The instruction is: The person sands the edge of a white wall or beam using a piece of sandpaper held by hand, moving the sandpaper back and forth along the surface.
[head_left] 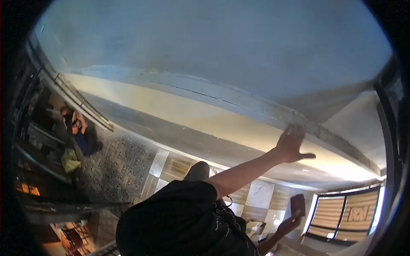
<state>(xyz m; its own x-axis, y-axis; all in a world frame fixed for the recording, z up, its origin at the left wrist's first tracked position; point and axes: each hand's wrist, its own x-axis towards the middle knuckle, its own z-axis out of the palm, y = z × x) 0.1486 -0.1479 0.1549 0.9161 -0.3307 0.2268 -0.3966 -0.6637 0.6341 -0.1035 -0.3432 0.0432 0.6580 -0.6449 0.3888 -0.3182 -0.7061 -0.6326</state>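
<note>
My left hand (pixel 292 144) is raised at the end of a bare forearm, against or just in front of the lower edge of a grey-blue ledge (pixel 256 103). Its thumb sticks out to the right and its fingers reach up, somewhat blurred, with nothing seen in them. Whether it touches the ledge I cannot tell. Lower down, my right hand (pixel 290 224) holds a flat, dark reddish-brown rectangular block (pixel 297 205) by its lower end, above the tiled floor. Rough patches and a thin crack run along the ledge, over a cream wall band (pixel 179 102).
A window with blinds (pixel 341 215) stands at lower right. Marble and wood-look tiles (pixel 258 192) lie below, patterned tiles (pixel 121 164) further left. Two people (pixel 77 126) are at far left near a yellow-green bag (pixel 71 161). Metal rails (pixel 83 102) edge that side.
</note>
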